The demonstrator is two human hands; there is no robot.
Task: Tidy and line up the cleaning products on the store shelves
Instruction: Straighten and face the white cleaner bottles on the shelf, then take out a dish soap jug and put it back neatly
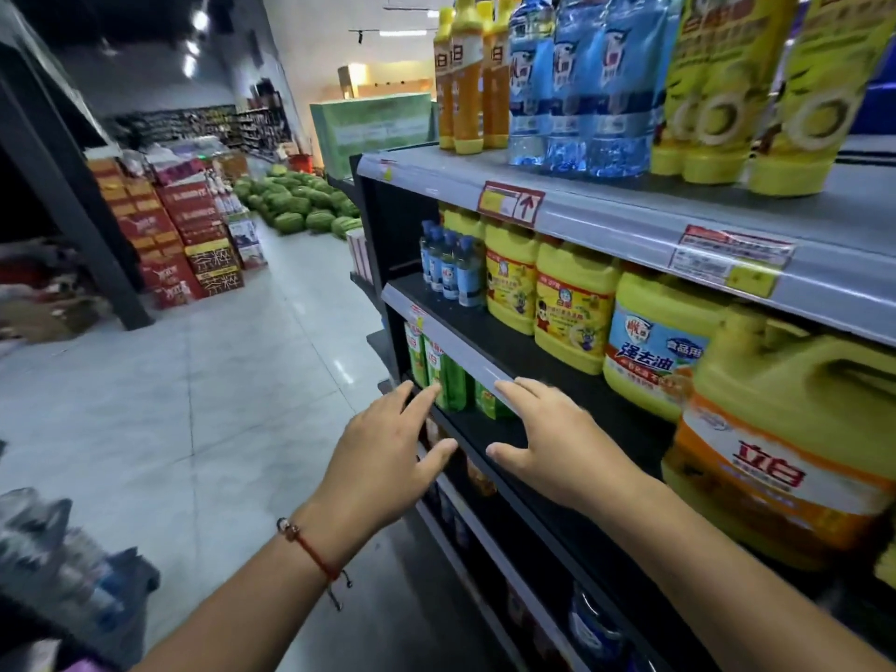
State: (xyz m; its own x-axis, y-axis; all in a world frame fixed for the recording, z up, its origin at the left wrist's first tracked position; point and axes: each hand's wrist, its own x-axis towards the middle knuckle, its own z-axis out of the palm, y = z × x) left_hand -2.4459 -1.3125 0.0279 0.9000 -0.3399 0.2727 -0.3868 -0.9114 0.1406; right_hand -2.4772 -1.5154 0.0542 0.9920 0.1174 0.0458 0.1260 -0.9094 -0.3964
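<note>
My left hand (pixel 388 448) and my right hand (pixel 557 438) are stretched out, fingers straight, in front of the black store shelf (pixel 509 351); neither holds anything. The left fingertips reach close to the green bottles (pixel 446 375) on the lower shelf. The right fingers lie at the grey price rail (pixel 460 356) above those bottles. Yellow detergent jugs (pixel 572 303) stand in a row on the middle shelf, with small blue bottles (pixel 451 264) at its far end. On the top shelf stand orange bottles (pixel 465 80), blue refill pouches (pixel 582 84) and yellow pouches (pixel 717 89).
The aisle's tiled floor (pixel 218 380) stretches out on the left. Stacked red cartons (pixel 179 235) and a pile of watermelons (pixel 300 201) lie farther down. A large orange-labelled jug (pixel 785 443) stands nearest on the right. More bottles fill the lowest shelves (pixel 591 623).
</note>
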